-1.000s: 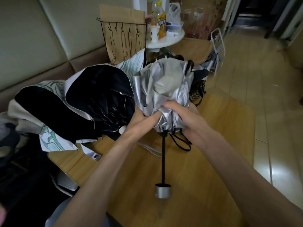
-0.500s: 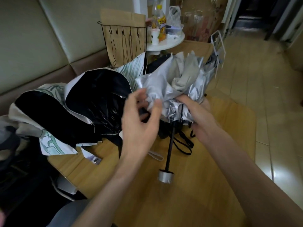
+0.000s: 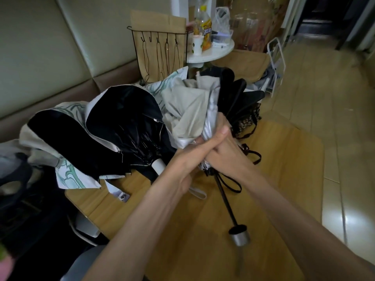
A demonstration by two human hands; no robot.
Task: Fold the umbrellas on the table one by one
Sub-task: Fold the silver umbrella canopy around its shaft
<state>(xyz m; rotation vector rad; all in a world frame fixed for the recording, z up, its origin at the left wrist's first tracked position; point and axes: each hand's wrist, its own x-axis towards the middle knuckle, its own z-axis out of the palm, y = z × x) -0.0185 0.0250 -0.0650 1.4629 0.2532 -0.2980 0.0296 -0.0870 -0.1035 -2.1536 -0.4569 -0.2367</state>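
Observation:
A silver-grey umbrella (image 3: 188,110) is bunched above the wooden table (image 3: 284,169), its black shaft slanting down to a silver handle (image 3: 239,237). My left hand (image 3: 188,157) grips the gathered canopy near its base. My right hand (image 3: 221,151) lies crossed against the left one and holds the same bunch of fabric, its thumb up against the silver edge. To the left lies an open umbrella with a black lining and a white patterned outside (image 3: 113,134), its white handle (image 3: 159,166) beside my left wrist. A black umbrella (image 3: 241,94) lies behind my hands.
A wire rack with hooks (image 3: 160,51) and a brown paper bag (image 3: 158,23) stand behind the umbrellas. A round white side table (image 3: 217,51) carries a bottle and a cup. A beige sofa is at the left. Tiled floor lies to the right.
My left hand, which was lifted off with spread fingers, has come back onto the canopy beside my right hand. The canopy is gathered tighter and the handle has swung to the right.

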